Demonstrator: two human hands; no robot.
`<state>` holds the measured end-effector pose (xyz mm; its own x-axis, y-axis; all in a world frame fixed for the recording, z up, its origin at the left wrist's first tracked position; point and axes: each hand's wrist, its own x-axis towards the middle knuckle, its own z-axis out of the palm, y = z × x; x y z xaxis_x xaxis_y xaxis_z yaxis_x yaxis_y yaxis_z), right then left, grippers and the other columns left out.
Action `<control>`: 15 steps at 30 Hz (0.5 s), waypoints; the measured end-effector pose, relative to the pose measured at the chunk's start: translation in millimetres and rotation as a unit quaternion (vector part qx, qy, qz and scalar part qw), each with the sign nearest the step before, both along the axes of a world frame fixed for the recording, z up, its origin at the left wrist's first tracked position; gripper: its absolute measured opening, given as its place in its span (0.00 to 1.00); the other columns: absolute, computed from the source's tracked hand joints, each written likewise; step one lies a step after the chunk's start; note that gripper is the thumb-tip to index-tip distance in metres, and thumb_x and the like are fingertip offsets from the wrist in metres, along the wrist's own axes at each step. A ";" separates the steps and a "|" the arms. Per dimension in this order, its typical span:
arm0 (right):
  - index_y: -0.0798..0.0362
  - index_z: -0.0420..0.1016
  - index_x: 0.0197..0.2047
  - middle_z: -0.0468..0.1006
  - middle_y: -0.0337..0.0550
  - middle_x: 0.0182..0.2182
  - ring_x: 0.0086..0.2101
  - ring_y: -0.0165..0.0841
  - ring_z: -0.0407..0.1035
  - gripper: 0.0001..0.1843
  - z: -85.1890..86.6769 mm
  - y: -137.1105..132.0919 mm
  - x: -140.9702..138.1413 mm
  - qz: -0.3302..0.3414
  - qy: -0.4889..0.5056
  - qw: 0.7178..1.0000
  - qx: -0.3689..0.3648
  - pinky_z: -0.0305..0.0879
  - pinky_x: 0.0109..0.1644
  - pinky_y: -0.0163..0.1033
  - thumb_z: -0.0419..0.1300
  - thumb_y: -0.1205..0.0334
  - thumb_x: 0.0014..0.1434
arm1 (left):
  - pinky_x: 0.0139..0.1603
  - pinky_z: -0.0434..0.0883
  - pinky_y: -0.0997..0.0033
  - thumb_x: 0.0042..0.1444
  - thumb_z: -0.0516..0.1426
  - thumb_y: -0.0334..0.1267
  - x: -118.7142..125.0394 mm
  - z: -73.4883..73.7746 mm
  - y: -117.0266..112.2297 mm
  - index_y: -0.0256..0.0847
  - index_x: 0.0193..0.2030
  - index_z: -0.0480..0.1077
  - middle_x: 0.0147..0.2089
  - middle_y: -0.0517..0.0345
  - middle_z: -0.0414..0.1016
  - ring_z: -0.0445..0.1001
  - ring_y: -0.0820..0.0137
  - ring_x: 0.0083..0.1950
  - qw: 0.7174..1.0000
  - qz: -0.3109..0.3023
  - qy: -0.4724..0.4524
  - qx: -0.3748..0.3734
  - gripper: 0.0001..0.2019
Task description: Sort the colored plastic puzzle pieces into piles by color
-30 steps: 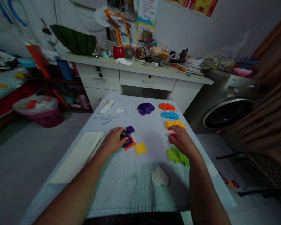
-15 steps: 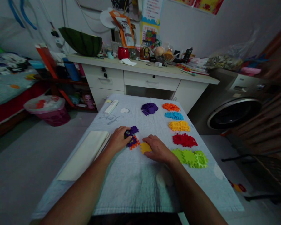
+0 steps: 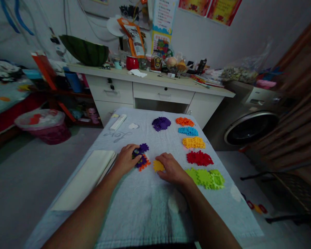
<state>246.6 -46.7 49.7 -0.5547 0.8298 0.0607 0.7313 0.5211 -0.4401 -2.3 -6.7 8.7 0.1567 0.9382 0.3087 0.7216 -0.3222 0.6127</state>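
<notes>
My left hand (image 3: 126, 159) is closed on a small cluster of purple gear-edged toy blocks (image 3: 144, 148) near the middle of the cloth. An orange gear-edged block (image 3: 145, 166) shows at the cluster's lower right side. My right hand (image 3: 173, 168) grips a flat yellow gear-edged block (image 3: 158, 166) between thumb and fingers, just right of the cluster and apart from it. My left fingers cover part of the purple blocks, so how they join is hidden.
On the cloth-covered table (image 3: 145, 214) lie sorted piles: purple (image 3: 161, 123), orange (image 3: 185, 121), blue (image 3: 188, 131), yellow (image 3: 194, 142), red (image 3: 199, 158) and green (image 3: 204, 177). A folded cream cloth (image 3: 84, 181) and a white oblong object (image 3: 118, 122) lie left. A cluttered desk (image 3: 160, 90) stands behind.
The view has shifted slightly, so the table's contents appear a little lower and further left. Both hands keep their holds; the yellow block sits marginally farther from the purple cluster.
</notes>
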 end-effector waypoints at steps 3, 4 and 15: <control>0.58 0.69 0.58 0.71 0.51 0.49 0.49 0.40 0.63 0.29 0.2 0.7 -0.8 -0.003 0.002 1.000 -0.004 0.60 0.58 0.45 0.63 0.64 0.52 | 0.59 0.66 0.54 0.53 0.57 0.40 -1.0 -1.7 0.8 0.43 0.49 0.70 0.51 0.51 0.74 0.71 0.59 0.54 1.000 -0.001 -0.002 0.003 0.16; 0.57 0.69 0.58 0.71 0.50 0.49 0.49 0.40 0.63 0.29 0.0 1.0 -1.1 -0.005 0.005 1.000 -0.005 0.60 0.58 0.45 0.62 0.64 0.52 | 0.59 0.66 0.54 0.53 0.57 0.40 -1.2 -1.9 0.7 0.43 0.49 0.70 0.51 0.52 0.74 0.71 0.59 0.54 1.000 0.000 -0.003 0.005 0.16; 0.55 0.65 0.61 0.70 0.51 0.53 0.52 0.41 0.63 0.30 32.3 3.8 33.3 -0.087 0.042 0.991 0.091 0.59 0.60 0.48 0.59 0.68 0.53 | 0.58 0.66 0.53 0.52 0.57 0.41 -0.7 2.8 -1.1 0.42 0.48 0.71 0.51 0.50 0.74 0.71 0.58 0.54 1.000 -0.001 0.002 -0.006 0.16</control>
<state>279.9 -42.9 82.0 -0.3902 0.8838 0.2583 0.7826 0.4661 -0.4127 -3.0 -7.8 11.5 0.1595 0.9415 0.2970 0.7235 -0.3162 0.6137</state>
